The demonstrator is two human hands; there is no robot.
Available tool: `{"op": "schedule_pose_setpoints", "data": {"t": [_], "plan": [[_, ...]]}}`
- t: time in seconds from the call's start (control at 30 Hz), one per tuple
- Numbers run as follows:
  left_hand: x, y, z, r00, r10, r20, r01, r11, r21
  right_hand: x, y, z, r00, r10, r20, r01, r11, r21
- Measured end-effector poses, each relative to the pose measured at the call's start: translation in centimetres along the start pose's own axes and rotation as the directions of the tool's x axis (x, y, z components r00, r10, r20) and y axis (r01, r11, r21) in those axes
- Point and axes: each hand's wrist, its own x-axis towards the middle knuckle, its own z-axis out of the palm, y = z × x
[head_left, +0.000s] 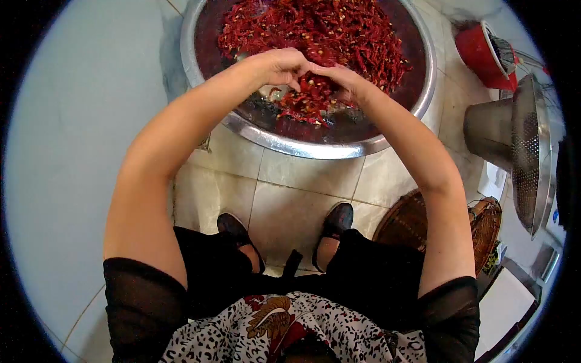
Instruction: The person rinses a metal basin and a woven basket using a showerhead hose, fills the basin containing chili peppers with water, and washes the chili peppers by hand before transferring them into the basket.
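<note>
A wide metal basin (284,144) on the tiled floor holds many red chili pieces (363,36) with pale seeds, lying in dark reddish liquid. Both hands are over the near part of the basin, their fingertips meeting. My left hand (285,68) has its fingers curled down at the chilies. My right hand (342,80) bends inward, thumb side toward the other hand, with its fingers pointing down beside a clump of chilies (311,100). The undersides of both hands are hidden, so what lies within the fingers is unclear.
A red bucket (484,57) stands at the upper right. Below it are a metal pot (487,130) and a perforated metal colander (529,157). Woven baskets (402,224) lie to the right of my feet. A pale wall (85,133) rises on the left.
</note>
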Motion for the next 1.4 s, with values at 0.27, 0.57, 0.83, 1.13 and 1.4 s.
{"op": "schedule_pose_setpoints", "data": {"t": [0.27, 0.57, 0.83, 1.13, 1.4], "plan": [[-3.2, 3.7, -0.8, 0.953, 0.256, 0.159, -0.224, 0.955, -0.196, -5.8, -4.1, 0.5, 0.980, -0.175, -0.091, 0.187, 0.971, 0.148], [-1.4, -0.8, -2.7, 0.979, -0.068, -0.194, 0.034, 0.985, -0.171, -7.4, -6.4, -1.7, 0.947, -0.312, -0.081, 0.321, 0.935, 0.152], [-0.2, 0.7, -0.8, 0.955, -0.218, -0.203, 0.146, 0.937, -0.316, -8.2, -7.1, -0.1, 0.963, -0.237, -0.128, 0.242, 0.970, 0.028], [-1.3, 1.3, 0.6, 0.980, -0.029, -0.197, -0.062, 0.897, -0.438, -7.2, -7.8, -0.1, 0.952, -0.284, -0.112, 0.290, 0.956, 0.041], [-1.2, 0.4, 0.1, 0.979, 0.017, -0.202, -0.109, 0.885, -0.453, -8.9, -8.5, 1.2, 0.948, -0.290, -0.129, 0.300, 0.952, 0.066]]}}
